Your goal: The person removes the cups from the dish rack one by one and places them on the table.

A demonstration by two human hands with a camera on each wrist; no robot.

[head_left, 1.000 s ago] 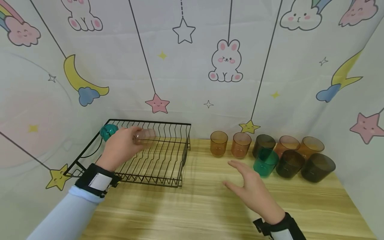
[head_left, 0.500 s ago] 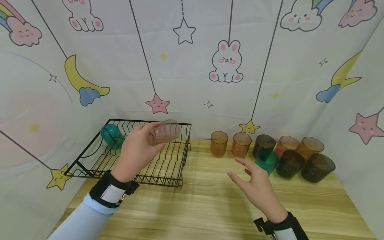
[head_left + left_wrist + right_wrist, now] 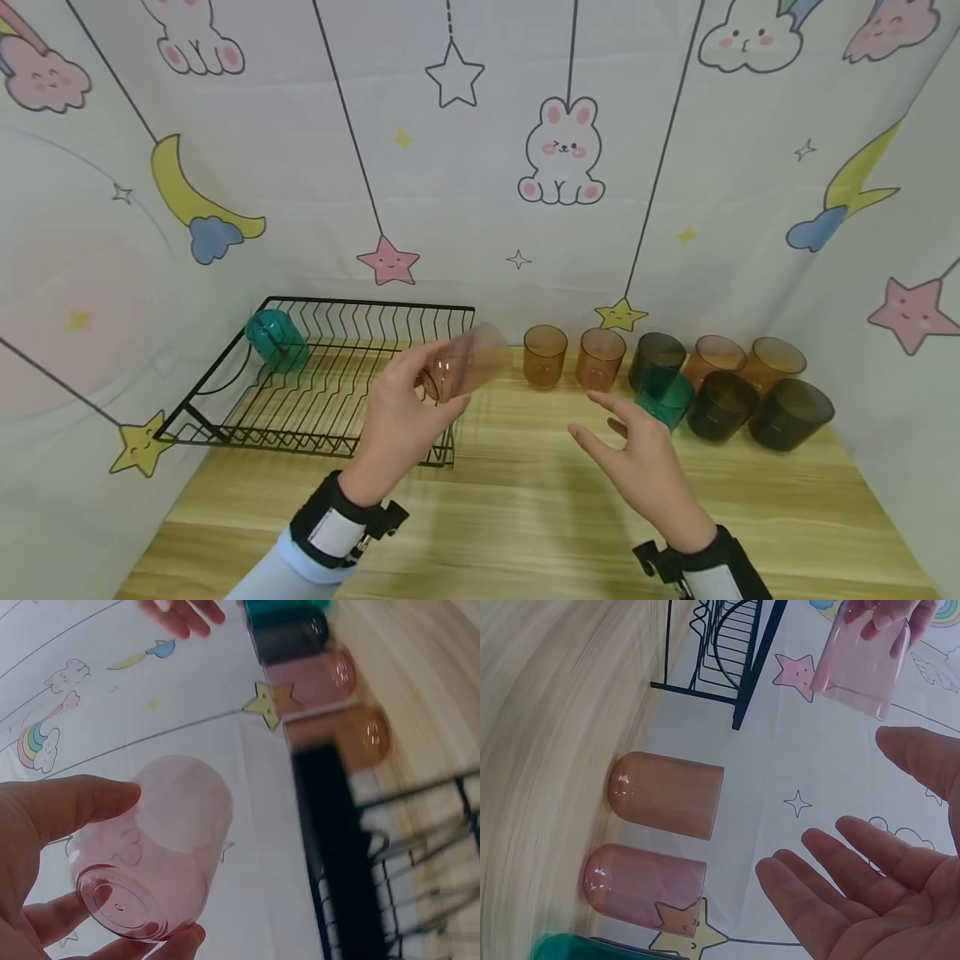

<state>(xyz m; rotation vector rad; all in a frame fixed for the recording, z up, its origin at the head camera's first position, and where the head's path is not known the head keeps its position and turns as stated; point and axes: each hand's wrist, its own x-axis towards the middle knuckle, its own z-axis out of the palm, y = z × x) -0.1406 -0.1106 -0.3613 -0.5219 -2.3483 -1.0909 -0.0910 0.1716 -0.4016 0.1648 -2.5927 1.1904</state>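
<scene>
My left hand [image 3: 401,417] grips a clear pink cup [image 3: 472,362] near its base, in the air over the right end of the black dish rack [image 3: 360,450]. The cup tilts, its mouth toward the upper right. In the left wrist view, thumb and fingers curl round the pink cup [image 3: 157,832]. My right hand [image 3: 648,467] hovers over the table in front of the standing cups, thumb and fingers spread, holding nothing. Its palm [image 3: 885,900] faces the pink cup [image 3: 862,664] in the right wrist view. A teal cup [image 3: 277,340] leans in the rack's left end.
Right of the rack, an amber cup [image 3: 544,357] and a pinkish-orange cup [image 3: 601,358] stand along the back. Farther right are a green cup [image 3: 663,398], dark cups [image 3: 722,407] and several others, close together. A printed cloth [image 3: 480,225] hangs behind the wooden table [image 3: 487,533].
My left hand has lifted the pink cup out of the rack and carried it right, mouth swinging up. The teal cup shows fully now. My right hand has shifted slightly.
</scene>
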